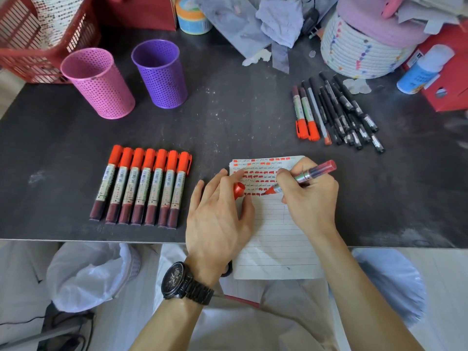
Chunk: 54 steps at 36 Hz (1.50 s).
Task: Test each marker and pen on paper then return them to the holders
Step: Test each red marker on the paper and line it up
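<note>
My right hand grips an uncapped red marker, its tip touching the lined paper among rows of red marks. My left hand rests on the paper's left edge and holds the marker's red cap between its fingers. Several capped red markers lie in a neat row to the left. A mixed pile of two red markers and several black pens lies at the upper right. A pink mesh holder and a purple mesh holder stand at the back left; no pens show above their rims.
A red plastic basket stands at the back left. A white rope basket, crumpled paper and a blue-white bottle crowd the back right. The dark table's front edge runs under my wrists.
</note>
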Each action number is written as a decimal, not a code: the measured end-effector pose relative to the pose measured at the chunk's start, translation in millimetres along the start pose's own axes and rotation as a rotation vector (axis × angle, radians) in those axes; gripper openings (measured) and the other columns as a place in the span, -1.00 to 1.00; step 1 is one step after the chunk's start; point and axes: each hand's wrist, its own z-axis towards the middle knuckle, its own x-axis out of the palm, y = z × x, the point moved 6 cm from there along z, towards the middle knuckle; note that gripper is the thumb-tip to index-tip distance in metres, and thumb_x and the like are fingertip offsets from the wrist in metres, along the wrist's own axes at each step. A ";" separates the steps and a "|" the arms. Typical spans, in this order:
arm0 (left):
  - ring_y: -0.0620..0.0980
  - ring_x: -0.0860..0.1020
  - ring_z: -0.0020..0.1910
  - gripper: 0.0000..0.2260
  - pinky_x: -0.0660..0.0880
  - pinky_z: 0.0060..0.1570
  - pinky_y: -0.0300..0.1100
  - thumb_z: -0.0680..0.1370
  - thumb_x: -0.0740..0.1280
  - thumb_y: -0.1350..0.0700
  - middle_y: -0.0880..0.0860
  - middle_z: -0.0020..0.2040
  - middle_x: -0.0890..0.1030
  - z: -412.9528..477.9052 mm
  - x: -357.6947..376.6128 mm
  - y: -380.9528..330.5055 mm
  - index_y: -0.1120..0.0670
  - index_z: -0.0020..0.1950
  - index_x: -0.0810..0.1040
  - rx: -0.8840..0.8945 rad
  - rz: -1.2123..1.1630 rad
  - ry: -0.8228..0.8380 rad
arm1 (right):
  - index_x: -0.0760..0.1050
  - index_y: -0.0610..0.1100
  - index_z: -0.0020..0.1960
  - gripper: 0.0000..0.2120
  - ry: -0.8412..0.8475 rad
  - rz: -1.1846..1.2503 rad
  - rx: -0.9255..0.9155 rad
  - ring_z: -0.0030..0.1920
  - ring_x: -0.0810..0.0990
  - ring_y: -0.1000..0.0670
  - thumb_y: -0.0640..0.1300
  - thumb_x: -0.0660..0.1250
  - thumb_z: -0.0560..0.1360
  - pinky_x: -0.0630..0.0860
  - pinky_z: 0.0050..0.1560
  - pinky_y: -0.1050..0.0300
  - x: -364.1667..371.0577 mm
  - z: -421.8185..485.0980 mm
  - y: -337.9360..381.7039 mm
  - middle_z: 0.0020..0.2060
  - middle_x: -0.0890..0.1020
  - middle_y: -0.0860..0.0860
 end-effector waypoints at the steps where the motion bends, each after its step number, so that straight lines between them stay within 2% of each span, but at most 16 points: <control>1: -0.13 0.40 0.45 -0.65 0.21 0.52 -0.03 0.55 0.29 -0.02 -0.09 0.29 0.60 0.1 -0.1 -0.2 0.01 0.33 0.49 0.000 0.000 -0.003 | 0.41 -0.04 -0.39 -0.75 -0.001 0.001 0.006 -0.53 0.56 0.01 -0.15 0.36 0.43 0.46 -0.46 0.22 0.1 0.0 -0.6 -0.57 0.54 0.14; 4: -0.12 0.42 0.44 -0.64 0.22 0.51 -0.02 0.55 0.29 -0.03 -0.07 0.28 0.60 0.1 -0.3 -0.6 0.01 0.33 0.49 0.009 0.001 -0.012 | 0.42 -0.02 -0.38 -0.74 -0.010 0.009 0.010 -0.53 0.56 -0.02 -0.17 0.37 0.44 0.46 -0.47 0.15 -0.2 0.1 -2.3 -0.56 0.55 0.15; 7: -0.12 0.41 0.44 -0.64 0.23 0.51 -0.01 0.56 0.26 -0.05 -0.06 0.29 0.60 -0.1 0.6 0.6 0.00 0.34 0.48 0.013 0.008 -0.009 | 0.39 0.00 -0.40 -0.70 -0.022 0.029 0.014 -0.54 0.54 0.05 -0.19 0.37 0.45 0.45 -0.50 0.19 -1.7 0.7 -3.2 -0.56 0.55 0.18; 11: -0.12 0.42 0.44 -0.65 0.21 0.51 -0.04 0.56 0.27 -0.04 -0.08 0.28 0.61 0.1 0.7 1.3 -0.01 0.34 0.47 0.014 -0.002 -0.015 | 0.40 0.01 -0.41 -0.67 -0.133 0.293 0.142 -0.55 0.45 0.11 -0.17 0.41 0.48 0.38 -0.47 0.25 -14.2 4.7 -8.8 -0.60 0.48 0.06; 15: -0.10 0.45 0.41 -0.64 0.17 0.51 -0.10 0.59 0.30 -0.05 -0.04 0.29 0.60 0.7 -2.2 2.6 -0.02 0.38 0.45 0.005 -0.021 -0.001 | 0.40 0.05 -0.42 -0.63 -0.164 0.588 0.286 -0.56 0.33 0.15 -0.04 0.46 0.50 0.26 -0.54 0.29 -19.3 5.8 -11.0 -0.57 0.38 0.14; 19: -0.14 0.39 0.44 -0.59 0.30 0.46 -0.08 0.60 0.33 -0.04 -0.13 0.32 0.54 1.9 -10.8 4.1 -0.08 0.44 0.41 -0.019 -0.203 0.030 | 0.47 0.04 -0.30 -0.70 -0.158 0.602 0.327 -0.54 0.38 0.15 0.11 0.47 0.50 0.31 -0.52 0.32 -27.1 -1.9 -6.5 -0.52 0.45 0.07; 22: -0.13 0.52 0.24 -0.69 0.44 0.14 -0.32 0.59 0.29 -0.16 -0.18 0.19 0.58 -0.1 -20.8 12.0 -0.13 0.31 0.48 -0.113 -0.465 0.059 | 0.52 0.05 -0.25 -0.77 -0.128 0.617 0.343 -0.50 0.41 0.11 0.08 0.44 0.52 0.31 -0.51 0.27 -32.4 -12.7 0.5 -0.49 0.49 0.05; 25: -0.06 0.52 -0.13 -0.71 0.46 -0.09 -0.16 0.61 0.19 -0.20 -0.05 -0.16 0.54 -5.1 -33.3 20.3 0.01 -0.01 0.49 -0.181 -0.702 0.041 | 0.57 -0.05 -0.15 -0.85 -0.047 0.687 0.387 -0.46 0.46 0.02 0.03 0.39 0.50 0.37 -0.46 0.20 -35.5 -26.8 8.3 -0.36 0.58 -0.04; 28: -0.06 0.39 -0.24 -0.66 0.36 -0.19 -0.25 0.63 0.10 -0.17 -0.01 -0.26 0.43 -15.2 -45.2 25.3 0.04 -0.09 0.50 -0.212 -0.809 0.042 | 0.60 -0.16 -0.03 -0.76 0.083 0.789 0.442 -0.42 0.50 -0.05 -0.04 0.28 0.46 0.44 -0.43 0.16 -36.8 -43.0 12.5 -0.23 0.64 -0.15; 31: -0.16 0.46 -0.22 -0.64 0.39 -0.17 -0.38 0.61 0.12 -0.22 -0.12 -0.26 0.51 -28.9 -52.7 26.3 -0.04 0.01 0.61 -0.249 -0.811 0.102 | 0.60 -0.21 0.03 -0.70 0.168 0.828 0.487 -0.43 0.50 -0.07 -0.07 0.27 0.40 0.47 -0.45 0.16 -35.0 -59.1 15.4 -0.17 0.67 -0.23; 33: -0.24 0.54 -0.15 -0.69 0.41 -0.13 -0.46 0.61 0.15 -0.23 -0.21 -0.19 0.60 -37.5 -58.4 22.0 -0.16 0.08 0.64 -0.233 -0.789 0.136 | 0.61 -0.16 -0.05 -0.76 0.177 0.837 0.503 -0.46 0.49 -0.07 -0.06 0.33 0.36 0.46 -0.48 0.17 -33.3 -68.8 16.7 -0.19 0.68 -0.26; 36: -0.29 0.60 -0.06 -0.78 0.44 -0.07 -0.49 0.62 0.25 -0.18 -0.27 -0.10 0.65 -47.1 -65.6 15.0 -0.23 0.16 0.64 -0.224 -0.784 0.158 | 0.61 -0.07 -0.17 -0.81 0.162 0.846 0.542 -0.51 0.47 -0.06 -0.06 0.24 0.39 0.44 -0.52 0.18 -31.7 -81.7 15.5 -0.23 0.68 -0.28; 38: -0.23 0.62 -0.08 -0.79 0.48 -0.08 -0.39 0.56 0.29 -0.14 -0.21 -0.11 0.66 -52.0 -66.2 14.2 -0.27 0.18 0.60 -0.252 -0.817 0.165 | 0.58 -0.09 -0.16 -0.84 0.164 0.837 0.570 -0.51 0.46 -0.06 -0.06 0.26 0.40 0.43 -0.52 0.19 -30.5 -89.1 14.8 -0.23 0.68 -0.30; 41: -0.02 0.63 -0.18 -0.84 0.53 -0.11 -0.06 0.49 0.37 -0.15 -0.01 -0.15 0.67 -56.6 -65.4 14.5 -0.22 0.07 0.55 -0.298 -0.869 0.163 | 0.62 -0.05 -0.19 -0.93 0.189 0.829 0.600 -0.52 0.46 -0.05 -0.12 0.36 0.39 0.43 -0.52 0.20 -27.5 -99.1 14.3 -0.22 0.68 -0.31; 48: 0.19 0.63 -0.24 -0.87 0.56 -0.18 -0.30 0.53 0.46 -0.08 0.16 -0.22 0.67 -63.1 -60.1 17.8 -0.09 0.03 0.67 -0.300 -0.952 0.198 | 0.64 -0.06 -0.23 -0.84 0.231 0.862 0.614 -0.52 0.48 -0.08 -0.13 0.28 0.39 0.44 -0.53 0.18 -23.0 -114.3 15.5 -0.26 0.66 -0.34; 54: -0.08 0.62 -0.30 -0.87 0.54 -0.17 -0.37 0.51 0.44 0.04 0.18 -0.26 0.65 -63.4 -58.3 17.0 -0.10 0.02 0.72 -0.286 -0.997 0.212 | 0.63 -0.08 -0.24 -0.84 0.257 0.893 0.601 -0.51 0.48 -0.08 -0.15 0.27 0.38 0.44 -0.53 0.15 -21.5 -117.8 20.7 -0.29 0.64 -0.35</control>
